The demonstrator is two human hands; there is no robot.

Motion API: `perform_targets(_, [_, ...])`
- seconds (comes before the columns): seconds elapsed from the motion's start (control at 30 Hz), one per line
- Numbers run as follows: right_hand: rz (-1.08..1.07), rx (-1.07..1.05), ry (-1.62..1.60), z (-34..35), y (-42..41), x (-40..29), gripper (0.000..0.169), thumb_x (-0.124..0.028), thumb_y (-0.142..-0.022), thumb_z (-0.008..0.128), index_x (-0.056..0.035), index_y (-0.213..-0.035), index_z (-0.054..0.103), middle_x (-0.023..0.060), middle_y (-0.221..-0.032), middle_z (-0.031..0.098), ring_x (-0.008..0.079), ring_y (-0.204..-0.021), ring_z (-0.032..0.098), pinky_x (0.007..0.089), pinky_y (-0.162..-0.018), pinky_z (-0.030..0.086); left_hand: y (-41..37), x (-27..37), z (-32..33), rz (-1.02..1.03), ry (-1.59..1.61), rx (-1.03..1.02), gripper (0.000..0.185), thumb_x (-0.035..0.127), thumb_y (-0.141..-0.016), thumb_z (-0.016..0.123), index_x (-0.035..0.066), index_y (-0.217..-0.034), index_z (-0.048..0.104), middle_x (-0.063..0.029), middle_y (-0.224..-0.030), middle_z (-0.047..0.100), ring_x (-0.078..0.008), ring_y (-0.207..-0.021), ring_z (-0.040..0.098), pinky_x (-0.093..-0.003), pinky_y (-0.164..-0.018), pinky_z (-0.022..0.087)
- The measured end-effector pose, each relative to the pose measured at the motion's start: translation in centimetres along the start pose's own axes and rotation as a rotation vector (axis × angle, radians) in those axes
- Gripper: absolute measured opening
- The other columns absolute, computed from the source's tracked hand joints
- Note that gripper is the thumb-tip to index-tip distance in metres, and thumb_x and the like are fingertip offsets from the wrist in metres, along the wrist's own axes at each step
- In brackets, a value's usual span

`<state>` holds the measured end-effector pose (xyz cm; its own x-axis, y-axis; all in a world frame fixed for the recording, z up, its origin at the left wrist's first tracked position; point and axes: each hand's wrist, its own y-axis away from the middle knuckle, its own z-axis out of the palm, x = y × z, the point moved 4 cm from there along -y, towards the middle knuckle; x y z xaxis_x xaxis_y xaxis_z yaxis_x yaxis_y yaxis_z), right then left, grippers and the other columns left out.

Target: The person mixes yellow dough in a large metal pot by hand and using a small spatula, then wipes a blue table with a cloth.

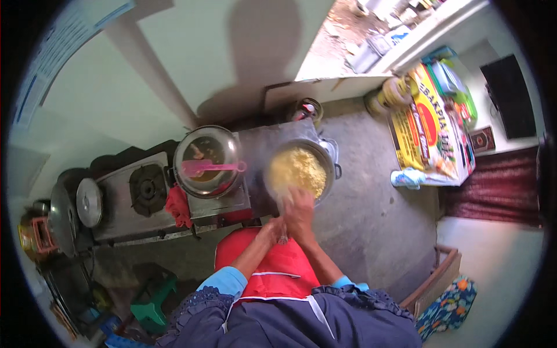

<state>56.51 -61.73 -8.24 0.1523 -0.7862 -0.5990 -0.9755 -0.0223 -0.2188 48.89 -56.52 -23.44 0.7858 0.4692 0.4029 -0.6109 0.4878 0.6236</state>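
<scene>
A large metal pot (334,167) holds crumbly yellow food (310,170), its left part blurred by what looks like steam. My right hand (300,211) is at the pot's near rim, closed around a pale, long-handled utensil (283,238). Closer to my body, my left hand (272,231) grips the lower part of the same handle. The utensil's far end is blurred or hidden, so its kind cannot be told. Left of the pot stands a wide shiny metal pan (208,189) with brownish liquid inside and a pink plastic spatula (211,167) lying across it.
A gas stove (148,189) extends left, with a red cloth (178,204) at its front edge and metal lids (89,202) at its far end. A green plastic stool (154,304) is below. On the right are stacked printed boxes (424,126) and gas cylinders (396,92).
</scene>
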Motion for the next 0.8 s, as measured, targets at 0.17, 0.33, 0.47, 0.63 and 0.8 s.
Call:
perform_targets(0.17, [0.96,-0.335,-0.933,-0.4,9.5,7.2,0.039,-0.014,-0.079,0.058,-0.0041,-0.116,0.047,0.0108,-0.084,0.06,0.0231,-0.056,0.057,0.0333,-0.042,0.042,-4.0,-2.0,1.7,-0.34,0.147,-0.005,0.026,0.032,-0.086,0.053,0.007,-0.092,0.058,-0.0069,-0.076,0.061,-0.0195,-0.063,0.059,-0.0351,-0.056,0.049])
perform_targets(0.33, [0.789,-0.345,-0.352,-0.5,8.0,13.5,0.059,-0.014,-0.074,0.06,-0.0055,-0.128,0.037,0.0155,-0.085,0.059,0.0304,-0.065,0.06,0.041,-0.059,0.05,-9.8,-4.2,4.9,-0.242,0.086,0.076,0.025,0.031,-0.084,0.059,0.008,-0.095,0.058,-0.0052,-0.081,0.061,-0.0193,-0.075,0.058,-0.0373,-0.063,0.049])
perform_targets(0.47, [0.349,-0.412,0.189,-4.5,5.8,17.8,0.053,-0.015,-0.075,0.056,-0.0046,-0.125,0.04,0.0221,-0.097,0.059,0.039,-0.078,0.061,0.0475,-0.064,0.049,-13.8,-4.7,9.7,-0.425,0.52,-0.245,0.023,0.022,-0.081,0.063,0.004,-0.092,0.053,-0.0106,-0.084,0.059,-0.0245,-0.081,0.059,-0.0368,-0.079,0.05])
perform_targets(0.63, [0.31,-0.911,0.439,-3.1,-1.6,19.4,0.042,-0.014,-0.075,0.051,-0.0026,-0.116,0.048,0.023,-0.102,0.059,0.0382,-0.086,0.061,0.0471,-0.07,0.05,-22.0,-5.5,9.6,-0.283,0.676,0.104,0.026,0.031,-0.077,0.064,0.006,-0.078,0.053,-0.0091,-0.074,0.058,-0.024,-0.072,0.06,-0.0335,-0.071,0.051])
perform_targets(0.8, [0.309,-0.993,0.383,-0.5,-6.6,25.6,0.023,-0.016,-0.077,0.05,-0.0016,-0.093,0.059,0.0202,-0.08,0.063,0.0347,-0.075,0.062,0.0458,-0.06,0.049,-24.4,-1.2,12.3,-0.212,0.43,0.048,0.024,0.026,-0.082,0.049,0.008,-0.068,0.053,-0.0092,-0.072,0.061,-0.0201,-0.066,0.057,-0.0335,-0.068,0.046])
